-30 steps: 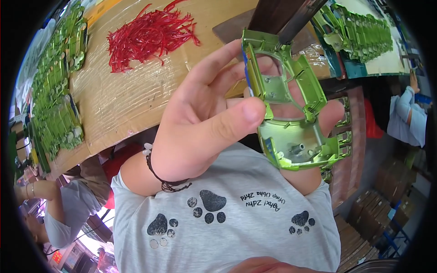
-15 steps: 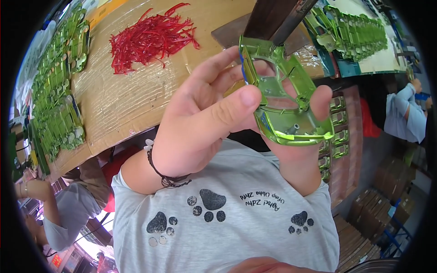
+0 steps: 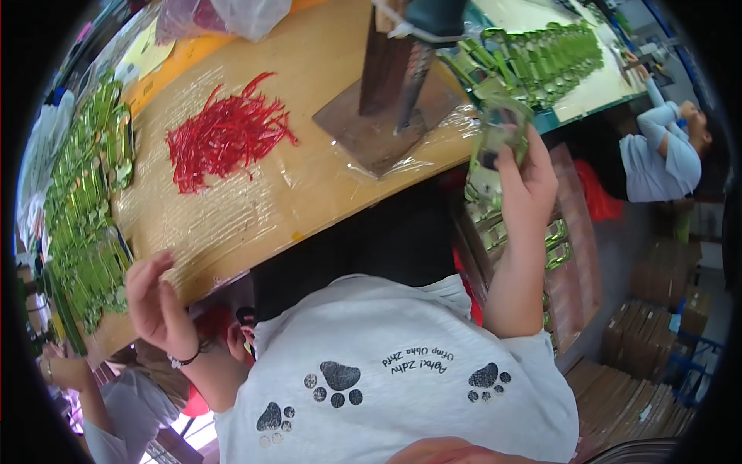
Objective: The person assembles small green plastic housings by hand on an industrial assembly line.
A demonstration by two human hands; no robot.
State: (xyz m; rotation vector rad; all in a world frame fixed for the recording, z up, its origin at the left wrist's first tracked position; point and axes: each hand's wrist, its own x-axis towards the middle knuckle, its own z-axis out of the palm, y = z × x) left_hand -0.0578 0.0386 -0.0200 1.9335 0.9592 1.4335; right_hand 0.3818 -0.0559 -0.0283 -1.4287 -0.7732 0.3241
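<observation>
My right hand (image 3: 532, 182) grips a translucent green plastic housing (image 3: 502, 114), holding it tilted past the table's front edge. Motion blurs the housing, so its details do not show well. Over at the left, my left hand (image 3: 160, 305) hangs by the table edge with its fingers apart and nothing in them. The nearest things to it are the rows of green plastic parts (image 3: 85, 209) laid along the table's left side. A loose pile of thin red plastic strips (image 3: 224, 143) lies on the tabletop (image 3: 255, 216) between the two hands.
A post on a square metal plate (image 3: 371, 127) stands near the table's front edge. More green parts (image 3: 549, 62) lie at the far right. Beside my right arm is a tray (image 3: 583, 271) holding green parts. People (image 3: 661, 162) sit on both sides; stacked cardboard (image 3: 641, 371) stands lower right.
Both hands held the green housing in front of me. My left hand has let go and swung left; my right hand has carried the housing a little right. The view has shifted.
</observation>
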